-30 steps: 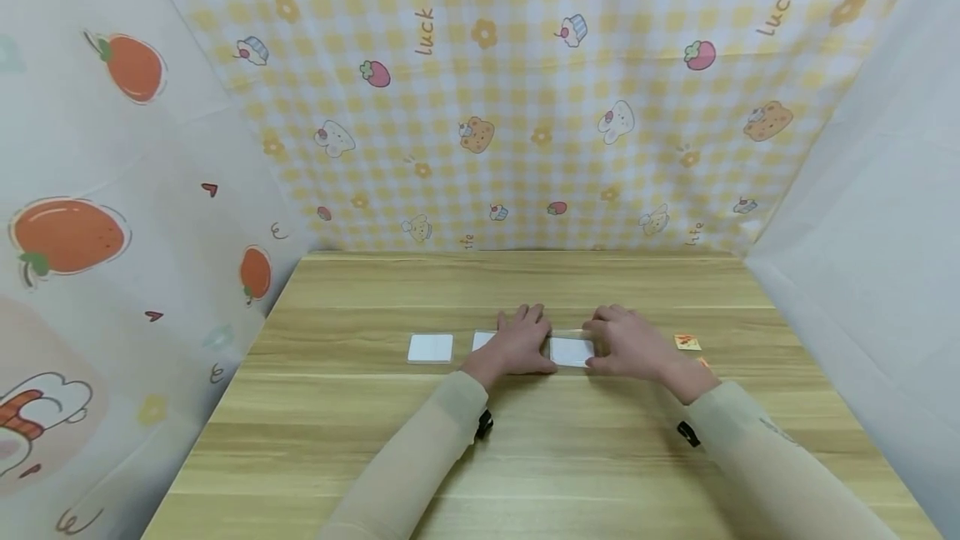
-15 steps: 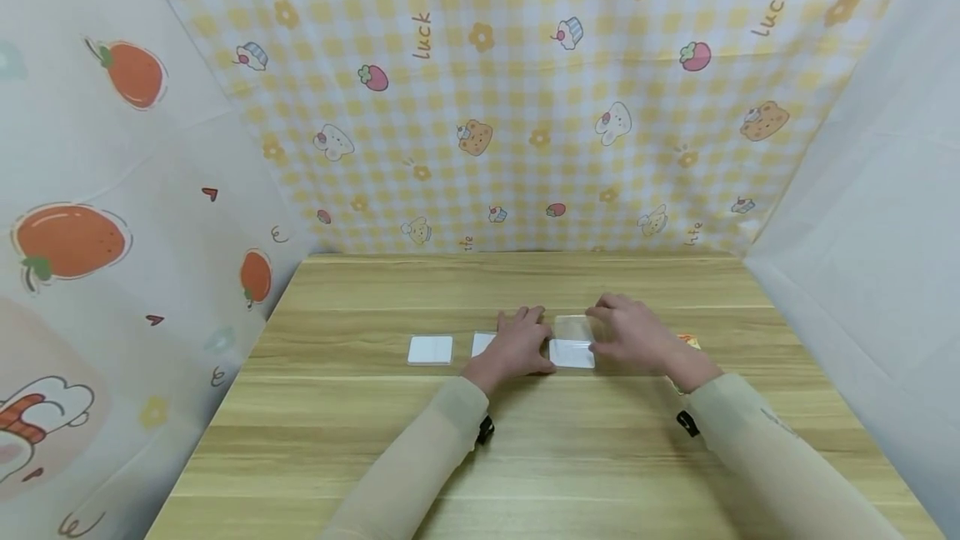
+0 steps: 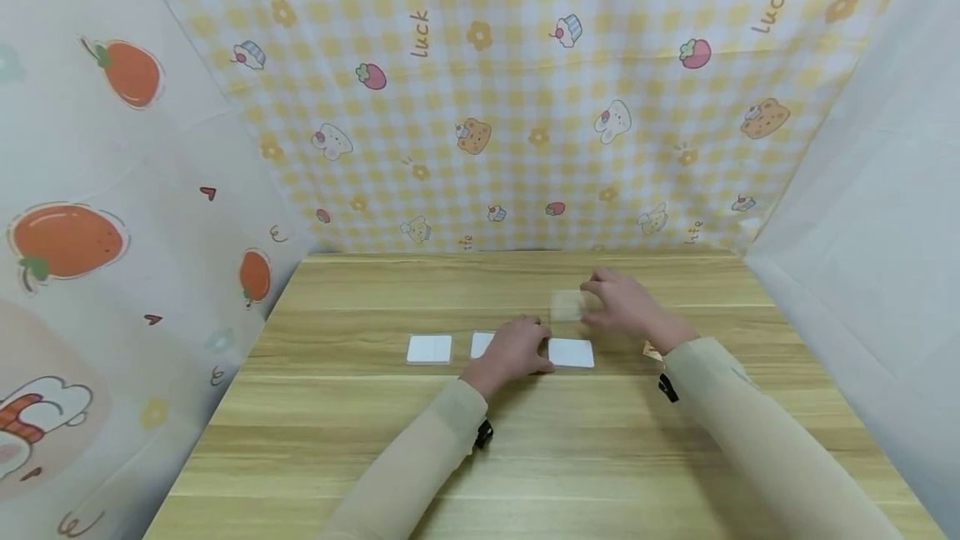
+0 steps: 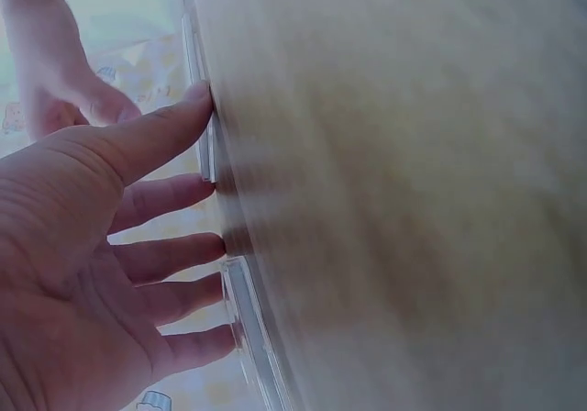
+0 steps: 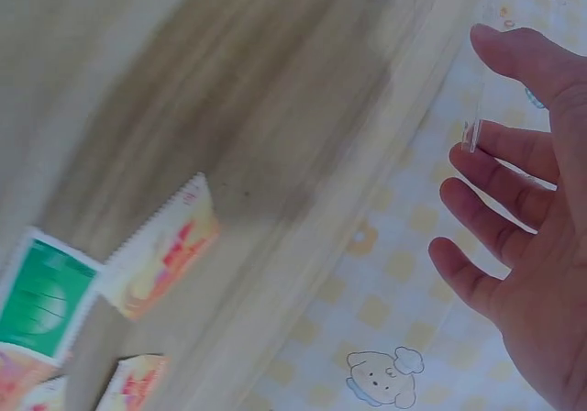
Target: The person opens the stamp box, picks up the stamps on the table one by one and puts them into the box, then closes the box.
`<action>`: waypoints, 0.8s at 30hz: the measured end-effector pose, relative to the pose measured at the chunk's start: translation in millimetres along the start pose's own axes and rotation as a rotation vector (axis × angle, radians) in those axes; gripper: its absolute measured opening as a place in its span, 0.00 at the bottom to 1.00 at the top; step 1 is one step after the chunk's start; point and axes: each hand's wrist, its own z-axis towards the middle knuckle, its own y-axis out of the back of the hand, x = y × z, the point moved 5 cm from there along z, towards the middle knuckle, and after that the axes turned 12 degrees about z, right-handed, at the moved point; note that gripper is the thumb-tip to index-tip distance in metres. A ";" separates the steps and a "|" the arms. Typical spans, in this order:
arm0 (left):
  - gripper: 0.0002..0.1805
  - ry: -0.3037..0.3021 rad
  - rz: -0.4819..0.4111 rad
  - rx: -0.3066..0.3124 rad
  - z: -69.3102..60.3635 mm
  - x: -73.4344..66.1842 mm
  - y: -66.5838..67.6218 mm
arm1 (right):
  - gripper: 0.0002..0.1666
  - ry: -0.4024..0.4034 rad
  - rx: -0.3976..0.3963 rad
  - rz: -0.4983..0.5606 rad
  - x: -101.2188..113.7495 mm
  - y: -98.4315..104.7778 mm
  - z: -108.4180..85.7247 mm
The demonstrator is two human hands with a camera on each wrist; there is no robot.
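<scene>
My right hand (image 3: 626, 307) pinches a clear plastic lid (image 3: 567, 305) between thumb and fingertips, raised above the table behind the row of cases; its edge (image 5: 471, 136) shows in the right wrist view. Below it lies a flat clear case with a white inside (image 3: 571, 353). At that case's left end, my left hand (image 3: 512, 352) grips the side with thumb and index finger. The other left fingers reach toward a neighbouring clear case (image 4: 257, 338), seen edge-on in the left wrist view and partly hidden by this hand in the head view.
A third white case (image 3: 429, 349) lies to the left on the wooden table (image 3: 480, 473). Several postage stamps lie right of the row, among them a green stamp (image 5: 48, 299) and an orange stamp (image 5: 165, 250). A checked curtain (image 3: 480, 65) hangs behind the table.
The right hand has lifted the clear lid off the right-hand case and moved it up and back. The left hand has stayed at the case's left end.
</scene>
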 end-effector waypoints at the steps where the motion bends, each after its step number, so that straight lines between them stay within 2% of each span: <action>1: 0.27 -0.006 0.002 0.000 -0.6 0.5 0.8 | 0.36 -0.013 0.013 -0.001 -0.6 0.0 3.6; 7: 0.25 0.009 -0.035 0.023 -3.4 5.1 3.2 | 0.36 -0.105 0.088 0.030 -2.5 -4.0 24.6; 12: 0.25 0.008 -0.019 0.034 -1.0 5.3 2.8 | 0.37 -0.155 0.141 0.060 -6.1 -11.2 36.1; 15: 0.25 -0.005 -0.007 0.037 1.0 2.7 3.0 | 0.37 -0.170 0.159 0.055 -11.6 -15.7 37.7; 20: 0.25 -0.006 0.031 0.036 2.7 -0.9 3.2 | 0.31 -0.170 0.166 0.063 -21.5 -22.9 35.4; 24: 0.24 -0.004 0.077 0.039 2.8 -2.6 0.6 | 0.33 -0.177 0.147 0.112 -28.5 -28.5 33.0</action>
